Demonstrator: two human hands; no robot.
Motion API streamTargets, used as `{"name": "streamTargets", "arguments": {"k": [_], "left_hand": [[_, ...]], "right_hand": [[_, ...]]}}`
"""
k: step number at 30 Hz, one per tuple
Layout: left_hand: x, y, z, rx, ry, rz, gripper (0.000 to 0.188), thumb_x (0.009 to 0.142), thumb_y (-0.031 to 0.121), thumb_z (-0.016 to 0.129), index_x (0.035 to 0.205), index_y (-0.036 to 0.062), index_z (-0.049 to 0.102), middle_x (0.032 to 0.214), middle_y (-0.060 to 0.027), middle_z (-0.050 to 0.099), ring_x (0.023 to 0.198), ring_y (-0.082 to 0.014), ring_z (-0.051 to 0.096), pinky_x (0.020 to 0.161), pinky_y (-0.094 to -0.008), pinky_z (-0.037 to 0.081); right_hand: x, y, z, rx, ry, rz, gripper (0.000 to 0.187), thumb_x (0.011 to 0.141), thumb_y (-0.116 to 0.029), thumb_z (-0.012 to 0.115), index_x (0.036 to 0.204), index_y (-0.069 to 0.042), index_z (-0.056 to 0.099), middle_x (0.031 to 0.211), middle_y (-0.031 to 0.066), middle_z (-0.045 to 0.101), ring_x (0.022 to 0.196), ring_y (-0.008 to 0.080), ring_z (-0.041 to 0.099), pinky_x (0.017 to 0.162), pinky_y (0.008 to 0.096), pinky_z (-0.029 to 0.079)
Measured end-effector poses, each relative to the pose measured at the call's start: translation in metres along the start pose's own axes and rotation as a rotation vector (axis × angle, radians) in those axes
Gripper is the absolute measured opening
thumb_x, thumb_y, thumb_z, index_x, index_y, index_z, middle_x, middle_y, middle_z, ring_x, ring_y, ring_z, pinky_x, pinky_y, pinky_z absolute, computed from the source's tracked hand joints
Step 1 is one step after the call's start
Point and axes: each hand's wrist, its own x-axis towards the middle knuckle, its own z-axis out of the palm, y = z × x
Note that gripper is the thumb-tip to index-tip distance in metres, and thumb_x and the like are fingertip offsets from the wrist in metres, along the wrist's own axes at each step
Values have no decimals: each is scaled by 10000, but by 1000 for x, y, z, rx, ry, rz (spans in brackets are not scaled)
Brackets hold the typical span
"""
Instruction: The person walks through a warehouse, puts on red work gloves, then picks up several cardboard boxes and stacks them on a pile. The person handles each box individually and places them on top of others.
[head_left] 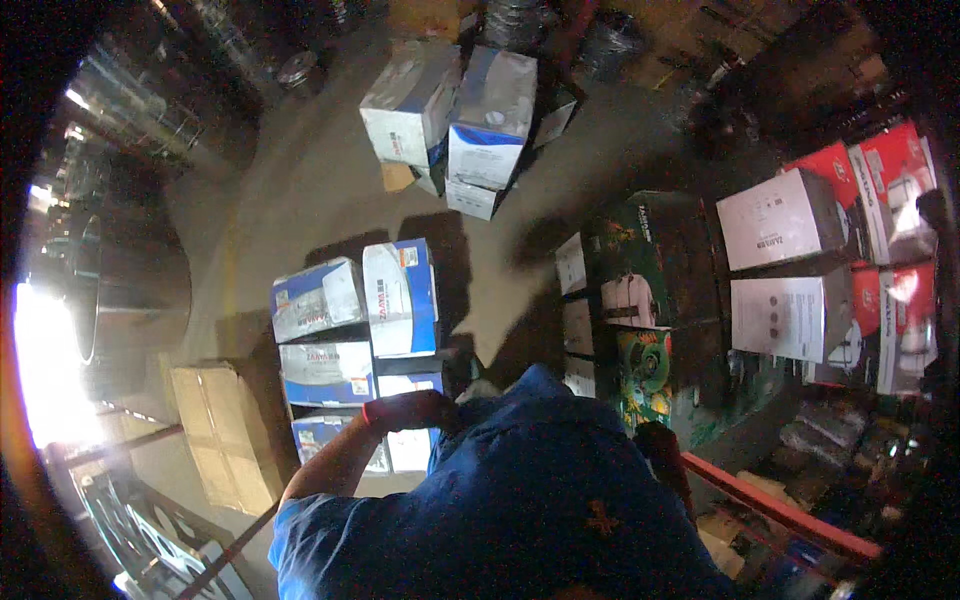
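Observation:
My left hand (425,408) is bent in front of my blue shirt (540,480), with a red band (368,413) at its wrist. It looks dark, its fingers are lost in shadow, and I cannot make out anything in it. Just beyond it stand stacked white-and-blue cartons (326,368); whether it touches them cannot be told. My right hand (655,440) shows only as a dark shape beside the shirt's right side. The nearest thing to it is a dark green printed carton (643,375). Its fingers are hidden.
More cartons (490,110) stand on the floor ahead. At right are white boxes (770,225) and red-and-white boxes (893,190). A brown carton (220,430) stands at left. Red rails (780,510) run behind on the right. Bright light enters at the left edge.

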Motion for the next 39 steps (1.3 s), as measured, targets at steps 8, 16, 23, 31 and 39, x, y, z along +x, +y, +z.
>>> {"name": "streamTargets", "arguments": {"k": [8, 16, 23, 31, 39], "left_hand": [[-17, -76, -6, 404, 680, -287, 256, 910, 298, 710, 934, 52, 775, 949, -170, 742, 907, -333, 706, 813, -427, 557], [-29, -150, 163, -795, 1438, -435, 570, 943, 579, 668, 1191, 68, 710, 1134, -82, 717, 1088, -207, 614, 981, -343, 439], [-1, -251, 214, -305, 1396, -1054, 647, 843, 456, 728, 1258, -34, 651, 1212, -223, 689, 1171, -316, 634, 991, -404, 491], [8, -390, 168, -279, 1444, -1112, 753, 870, 405, 699, 1447, -31, 489, 1447, -283, 543, 1354, -403, 527, 1136, -445, 425], [11, -507, 104, 18, 1684, -1079, 660, 848, 303, 721, 1451, 132, 515, 1430, -215, 525, 1301, -411, 533, 1068, -490, 474]], "right_hand": [[117, 13, -35, -418, 30, -446, 263, 960, -117, 633, 1208, -39, 671, 1122, 68, 704, 934, 219, 686, 738, 362, 563], [238, -19, -70, -623, -132, -419, 393, 986, -255, 618, 1297, -16, 625, 1240, 120, 659, 1085, 273, 632, 903, 383, 507], [325, -64, -19, -802, -356, -538, 514, 1006, -365, 611, 1367, 0, 596, 1298, 163, 641, 1196, 307, 598, 1028, 386, 458], [249, 0, -3, -785, -237, -369, 420, 990, -220, 589, 1368, -41, 618, 1267, 173, 668, 1209, 319, 609, 1055, 401, 453], [171, 224, -94, -728, -332, 279, 397, 1011, -266, 618, 1337, -40, 632, 1210, 148, 701, 1084, 313, 668, 943, 461, 527]]}}
